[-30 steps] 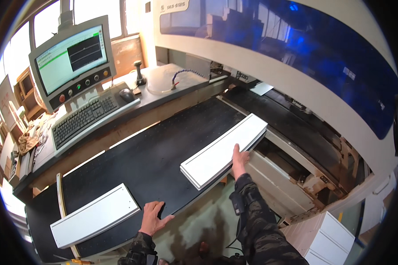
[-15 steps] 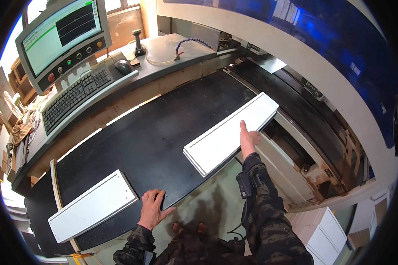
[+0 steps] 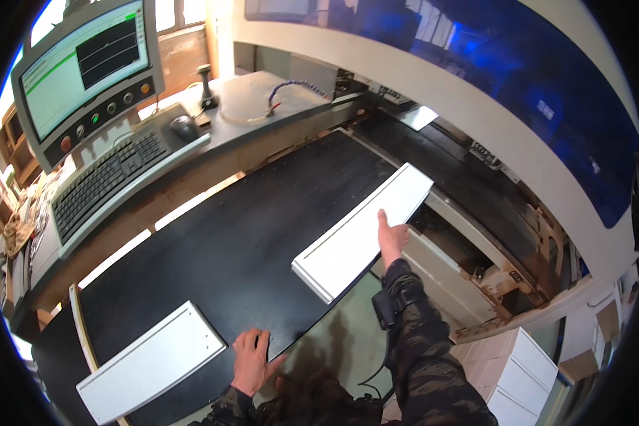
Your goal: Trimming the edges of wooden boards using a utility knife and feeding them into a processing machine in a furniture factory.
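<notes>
On the black tabletop (image 3: 213,248), a stack of long white panels (image 3: 355,241) lies slanted at the right; at least two layers show at its near end. My right hand (image 3: 392,240) grips its near long edge, thumb flat on top and the other fingers mostly hidden past the edge. My left hand (image 3: 252,361) rests at the table's near edge with fingers spread, holding nothing. Left of that hand lies another white grooved panel (image 3: 149,363), with small holes at its right end.
A monitor (image 3: 82,67), keyboard (image 3: 110,181) and mouse (image 3: 184,128) stand far left. Behind them are a handheld scanner (image 3: 206,89) and a blue jointed hose (image 3: 291,85). A large machine with a blue window (image 3: 518,92) borders the far right. White panels (image 3: 522,373) stand low at right.
My head view has shifted, so the scene sits slightly left and the near panels lower. Both hands keep their places, the right on the panel stack, the left at the table edge.
</notes>
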`<state>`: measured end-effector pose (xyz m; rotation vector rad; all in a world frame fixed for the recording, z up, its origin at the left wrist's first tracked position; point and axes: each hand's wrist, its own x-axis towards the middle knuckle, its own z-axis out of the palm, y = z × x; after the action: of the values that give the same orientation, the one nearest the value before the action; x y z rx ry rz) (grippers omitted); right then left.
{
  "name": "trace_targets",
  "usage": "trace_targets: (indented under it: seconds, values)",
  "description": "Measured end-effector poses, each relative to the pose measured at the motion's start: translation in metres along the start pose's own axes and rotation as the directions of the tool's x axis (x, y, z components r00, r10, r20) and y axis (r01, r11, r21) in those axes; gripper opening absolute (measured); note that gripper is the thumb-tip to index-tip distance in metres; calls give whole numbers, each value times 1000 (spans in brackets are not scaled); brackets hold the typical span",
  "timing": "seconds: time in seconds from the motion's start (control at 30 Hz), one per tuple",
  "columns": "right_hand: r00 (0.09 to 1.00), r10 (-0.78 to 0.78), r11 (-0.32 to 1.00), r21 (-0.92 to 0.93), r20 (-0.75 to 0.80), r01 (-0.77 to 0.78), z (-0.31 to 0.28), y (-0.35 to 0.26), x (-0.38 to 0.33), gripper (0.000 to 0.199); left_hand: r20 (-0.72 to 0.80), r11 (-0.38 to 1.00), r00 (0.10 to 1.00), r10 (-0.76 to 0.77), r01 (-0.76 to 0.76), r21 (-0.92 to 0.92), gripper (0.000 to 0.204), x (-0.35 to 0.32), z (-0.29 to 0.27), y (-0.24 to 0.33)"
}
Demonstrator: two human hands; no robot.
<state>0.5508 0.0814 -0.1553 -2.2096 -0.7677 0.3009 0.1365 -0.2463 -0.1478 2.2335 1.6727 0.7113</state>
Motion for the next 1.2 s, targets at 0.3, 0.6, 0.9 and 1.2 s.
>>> trace_targets:
  seconds: [0.3,0.6,0.9,1.2]
  values:
    - [999,-26,999,20,35,25,-9,-4,-8,114,-22,1000,1000,-17,17,-21,56,4,-32,38]
    - [998,-58,998,-28,-20,58,-8,1,3,109,22,999,1000,8,-7,-49,73,2,-17,27]
    - [999,-21,997,78,29,18,-21,-1,-3,102,25,999,1000,11,-10,-34,72,2,-17,34]
    - [993,-19,963,270,121,-15,-34,12,15,102,-1,1000,1000,-4,4,-20,73,2,-21,48]
